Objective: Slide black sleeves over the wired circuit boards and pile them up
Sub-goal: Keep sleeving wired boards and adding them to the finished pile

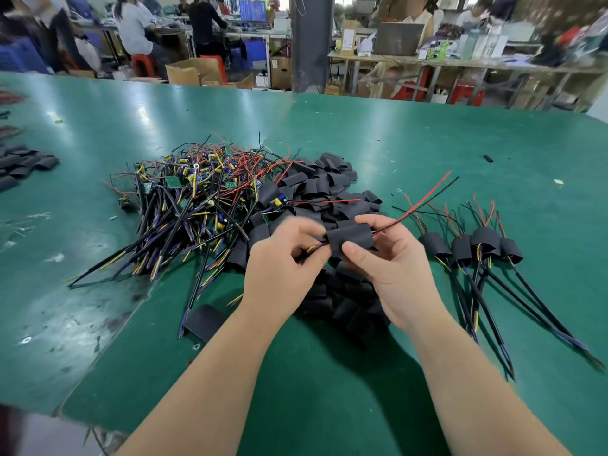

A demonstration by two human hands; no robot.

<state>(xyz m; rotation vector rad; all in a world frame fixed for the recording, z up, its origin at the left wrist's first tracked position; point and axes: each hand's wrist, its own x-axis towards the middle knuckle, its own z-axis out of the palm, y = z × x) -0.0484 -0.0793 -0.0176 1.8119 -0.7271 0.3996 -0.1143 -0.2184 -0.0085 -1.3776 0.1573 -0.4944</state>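
OK, black sleeve (350, 240) sits mid-frame, off the table, held between both hands. Right hand (394, 268) pinches it, thumb under, fingers on top. Left hand (279, 264) pinches the cable (312, 249) of yellow and dark wires coming out of the sleeve's left end. Red and black leads (424, 200) stick out the right end toward upper right. I can't see the board inside, so I can't tell how far it's seated.

Risks as I see them:
- Pulling the cable hard with the sleeve clamped could strain the joints at the board.
- If the board is only half in, the sleeve could slip off once it lands on the finished pile (473, 248) at right.
- The long red lead could snag that pile's leads.
- Right under the hands lies the heap of loose sleeves (329, 189), with the tangle of bare wired boards (197, 192) left of it. A fumble drops the unit into either and it gets mixed back in.

Green table (427, 136) carries all of it.
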